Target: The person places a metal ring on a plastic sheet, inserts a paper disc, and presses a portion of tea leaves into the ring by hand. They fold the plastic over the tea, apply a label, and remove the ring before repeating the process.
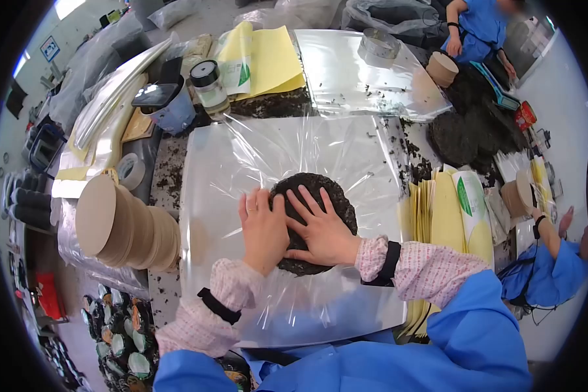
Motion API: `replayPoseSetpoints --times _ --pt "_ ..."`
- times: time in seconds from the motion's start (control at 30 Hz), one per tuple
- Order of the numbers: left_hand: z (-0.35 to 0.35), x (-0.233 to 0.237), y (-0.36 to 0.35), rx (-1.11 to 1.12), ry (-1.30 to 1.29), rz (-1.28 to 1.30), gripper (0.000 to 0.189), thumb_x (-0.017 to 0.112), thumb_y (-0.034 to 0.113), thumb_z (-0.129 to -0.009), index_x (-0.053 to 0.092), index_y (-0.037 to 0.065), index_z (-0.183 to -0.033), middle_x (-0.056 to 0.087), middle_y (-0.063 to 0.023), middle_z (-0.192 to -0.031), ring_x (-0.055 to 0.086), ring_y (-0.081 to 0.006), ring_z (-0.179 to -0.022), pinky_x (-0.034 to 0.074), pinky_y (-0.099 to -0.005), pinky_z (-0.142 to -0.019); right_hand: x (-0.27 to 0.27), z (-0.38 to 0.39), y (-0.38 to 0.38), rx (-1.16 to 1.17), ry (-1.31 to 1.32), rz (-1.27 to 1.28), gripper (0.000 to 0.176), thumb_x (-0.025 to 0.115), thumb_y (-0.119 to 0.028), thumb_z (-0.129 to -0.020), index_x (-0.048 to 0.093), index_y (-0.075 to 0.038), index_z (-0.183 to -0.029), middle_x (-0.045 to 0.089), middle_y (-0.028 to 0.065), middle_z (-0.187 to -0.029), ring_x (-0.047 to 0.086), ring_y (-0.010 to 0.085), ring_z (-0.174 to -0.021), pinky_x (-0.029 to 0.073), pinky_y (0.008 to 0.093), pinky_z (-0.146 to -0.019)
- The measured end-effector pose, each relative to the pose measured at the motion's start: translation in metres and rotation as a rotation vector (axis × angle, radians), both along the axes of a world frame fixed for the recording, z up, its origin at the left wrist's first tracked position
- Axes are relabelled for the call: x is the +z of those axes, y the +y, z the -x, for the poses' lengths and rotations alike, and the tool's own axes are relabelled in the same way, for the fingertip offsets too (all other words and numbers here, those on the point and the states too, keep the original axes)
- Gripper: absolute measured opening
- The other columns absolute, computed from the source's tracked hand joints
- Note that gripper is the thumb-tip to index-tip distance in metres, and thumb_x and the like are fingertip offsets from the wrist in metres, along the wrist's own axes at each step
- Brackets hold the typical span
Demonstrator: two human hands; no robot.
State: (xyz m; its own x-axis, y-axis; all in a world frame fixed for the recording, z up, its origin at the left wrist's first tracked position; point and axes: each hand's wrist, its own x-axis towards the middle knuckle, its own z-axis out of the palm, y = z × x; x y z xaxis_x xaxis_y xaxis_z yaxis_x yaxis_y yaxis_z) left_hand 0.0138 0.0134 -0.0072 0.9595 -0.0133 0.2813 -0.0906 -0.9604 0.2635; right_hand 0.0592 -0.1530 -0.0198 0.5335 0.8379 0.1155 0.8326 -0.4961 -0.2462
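Note:
A dark, round pressed tea cake [336, 196] lies flat on a sheet of clear plastic film [294, 147], which is creased and shiny around it. On top of the cake my right hand [326, 235] rests palm down, fingers spread. My left hand [266, 228] is at the cake's left edge, its fingers stretched out and lying partly on the film, with the tips near the cake's rim. Both hands are open and grip nothing. Beneath the film is a pale square stack of sheets [206, 157]. My palms cover part of the cake.
Brown cardboard discs [127, 225] are stacked at the left, near a tape roll [131, 171]. Behind stand a lidded jar [209, 88] and yellow paper [274, 62]. At the right are folded yellow wrappers [447, 209] and more dark cakes [464, 130]. Two co-workers in blue [480, 29] work nearby.

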Motion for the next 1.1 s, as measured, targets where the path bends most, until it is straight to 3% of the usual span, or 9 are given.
replayPoseSetpoints --times 0.17,0.43,0.5,0.63,0.73,0.87,0.93,1.03,1.1 --pt "-0.027 -0.025 -0.008 -0.492 0.022 -0.090 0.053 0.056 0.018 -0.090 0.052 0.003 -0.140 0.047 -0.0153 -0.146 0.036 -0.0324 -0.146 0.026 -0.0499 -0.121 -0.022 -0.003 0.000 -0.037 0.074 0.026 0.081 0.058 -0.060 -0.090 0.045 -0.009 -0.151 0.036 0.0243 -0.157 0.022 0.0456 -0.150 0.006 0.0689 -0.119" --pt "-0.034 -0.020 0.000 -0.530 0.123 0.377 0.045 0.063 0.000 -0.080 0.060 0.000 -0.125 0.058 -0.0182 -0.129 0.052 -0.0361 -0.127 0.039 -0.0456 -0.110 -0.035 -0.007 0.009 -0.046 0.207 0.219 0.087 0.060 -0.065 -0.086 0.043 -0.010 -0.152 0.032 0.0258 -0.159 0.021 0.0490 -0.149 0.008 0.0734 -0.117" --pt "-0.004 0.023 0.015 -0.258 -0.033 0.624 0.030 0.063 0.002 -0.088 0.064 0.000 -0.118 0.062 -0.0176 -0.120 0.059 -0.0350 -0.117 0.045 -0.0424 -0.103 -0.038 -0.004 0.008 -0.059 0.105 0.064 0.090 0.060 -0.067 -0.086 0.040 -0.012 -0.154 0.023 0.0282 -0.162 0.015 0.0503 -0.151 0.008 0.0731 -0.117" --pt "0.076 -0.040 0.142 0.398 -0.019 0.158 0.021 0.072 0.012 -0.088 0.065 0.000 -0.104 0.062 -0.0149 -0.106 0.060 -0.0295 -0.097 0.048 -0.0397 -0.086 -0.035 0.005 0.006 -0.068 0.125 0.095 0.094 0.058 -0.069 -0.087 0.034 -0.013 -0.158 0.016 0.0309 -0.163 0.012 0.0515 -0.151 0.007 0.0719 -0.117" --pt "0.104 -0.006 0.149 0.015 0.280 0.533 0.019 0.069 0.016 -0.094 0.065 -0.003 -0.099 0.062 -0.0129 -0.102 0.060 -0.0220 -0.092 0.049 -0.0346 -0.083 -0.034 0.006 0.006 -0.050 0.068 0.119 0.093 0.057 -0.069 -0.088 0.033 -0.013 -0.158 0.015 0.0313 -0.163 0.012 0.0513 -0.151 0.008 0.0723 -0.117" --pt "0.101 0.050 0.179 0.050 -0.097 0.867 0.019 0.068 0.016 -0.095 0.066 -0.001 -0.103 0.063 -0.0052 -0.112 0.059 -0.0132 -0.101 0.048 -0.0258 -0.087 -0.030 0.022 0.000 -0.045 0.071 0.145 0.092 0.056 -0.069 -0.089 0.033 -0.013 -0.158 0.015 0.0314 -0.163 0.012 0.0516 -0.151 0.008 0.0725 -0.117" --pt "0.115 -0.035 0.183 0.143 0.112 0.959 0.036 0.072 0.023 -0.094 0.063 -0.001 -0.119 0.061 -0.0140 -0.123 0.059 -0.0241 -0.112 0.049 -0.0365 -0.094 -0.032 0.026 -0.002 -0.038 0.057 0.152 0.093 0.055 -0.070 -0.089 0.033 -0.013 -0.158 0.015 0.0315 -0.163 0.012 0.0517 -0.151 0.008 0.0725 -0.117" --pt "0.109 -0.043 0.131 -0.430 -0.041 0.032 0.094 0.084 0.045 -0.079 0.042 0.000 -0.149 0.046 -0.0225 -0.150 0.048 -0.0371 -0.137 0.042 -0.0485 -0.110 -0.033 0.030 0.002 -0.063 0.034 0.142 0.093 0.059 -0.067 -0.088 0.033 -0.012 -0.158 0.017 0.0311 -0.163 0.013 0.0518 -0.151 0.011 0.0728 -0.116" --pt "0.090 -0.028 0.065 -0.560 -0.141 0.203 0.123 0.090 0.054 -0.062 0.030 -0.001 -0.155 0.037 -0.0235 -0.157 0.039 -0.0391 -0.144 0.032 -0.0520 -0.117 -0.032 0.032 0.001 -0.065 0.063 0.138 0.089 0.064 -0.061 -0.087 0.036 -0.011 -0.156 0.020 0.0297 -0.162 0.016 0.0520 -0.150 0.014 0.0730 -0.115"
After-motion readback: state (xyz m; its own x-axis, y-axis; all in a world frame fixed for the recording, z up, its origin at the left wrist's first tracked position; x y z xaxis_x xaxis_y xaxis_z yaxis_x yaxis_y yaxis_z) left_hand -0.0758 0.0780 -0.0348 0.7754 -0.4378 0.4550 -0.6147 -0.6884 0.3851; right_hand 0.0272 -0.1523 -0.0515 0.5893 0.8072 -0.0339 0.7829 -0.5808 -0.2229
